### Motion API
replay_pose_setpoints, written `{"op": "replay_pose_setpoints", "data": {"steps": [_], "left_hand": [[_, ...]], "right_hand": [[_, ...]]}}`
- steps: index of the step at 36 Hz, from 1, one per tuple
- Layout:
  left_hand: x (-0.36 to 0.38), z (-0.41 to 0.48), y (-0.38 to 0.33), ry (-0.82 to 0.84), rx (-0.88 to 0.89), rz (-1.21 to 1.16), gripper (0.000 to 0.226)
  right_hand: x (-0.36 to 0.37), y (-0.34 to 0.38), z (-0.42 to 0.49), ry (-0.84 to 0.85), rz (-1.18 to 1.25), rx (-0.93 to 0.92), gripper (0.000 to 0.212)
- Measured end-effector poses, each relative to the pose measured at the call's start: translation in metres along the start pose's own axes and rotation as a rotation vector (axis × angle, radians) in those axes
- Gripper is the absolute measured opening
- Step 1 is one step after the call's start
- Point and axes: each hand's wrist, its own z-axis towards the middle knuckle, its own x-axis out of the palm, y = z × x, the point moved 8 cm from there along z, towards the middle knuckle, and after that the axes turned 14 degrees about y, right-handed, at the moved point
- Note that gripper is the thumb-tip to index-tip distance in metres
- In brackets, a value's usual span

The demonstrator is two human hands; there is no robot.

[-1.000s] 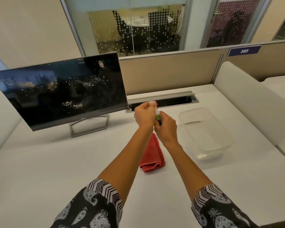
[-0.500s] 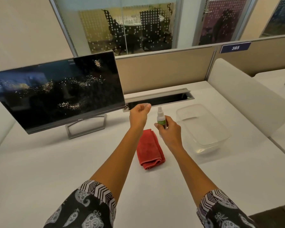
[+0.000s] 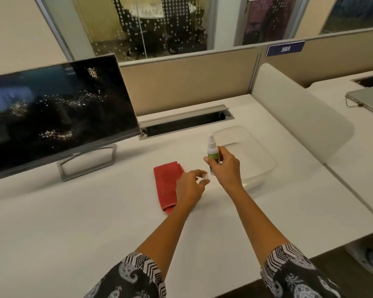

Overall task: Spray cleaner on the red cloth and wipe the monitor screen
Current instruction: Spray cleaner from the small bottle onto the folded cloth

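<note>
Plainly, the spray bottle (image 3: 212,152) is upright in the right hand (image 3: 226,166), whose fingers wrap its green-labelled body, nozzle bare at the top. The left hand (image 3: 188,187) hovers low over the desk (image 3: 73,222) with thumb and fingertips pinching what looks like the small clear cap (image 3: 205,178), just beside the folded red cloth (image 3: 167,186) and partly covering its right side. The cloth lies flat toward the middle of the desk, in front of the Dell monitor (image 3: 58,112), whose dark screen near the left edge is speckled with bright spots.

The risks I judge: which way the nozzle faces cannot be told, so a press now could mist the desk or the clear plastic container (image 3: 254,155) behind the bottle and miss the cloth. The cap, if dropped on the smooth desk, could roll toward the open cable slot (image 3: 185,123) at the back edge. A thickly folded cloth may wet only its top layer.
</note>
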Motion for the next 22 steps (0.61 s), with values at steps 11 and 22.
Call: {"op": "replay_pose_setpoints", "data": {"steps": [11,22], "left_hand": [[0.055,0.002,-0.005,0.01,0.006,0.303,0.024],[0.088,-0.001,0.003,0.095,-0.053,0.452,0.028]], "right_hand": [[-0.032,-0.024,0.001,0.053,-0.01,0.013,0.041],[-0.034,-0.039,0.002,0.119,0.008,0.014,0.043]]}}
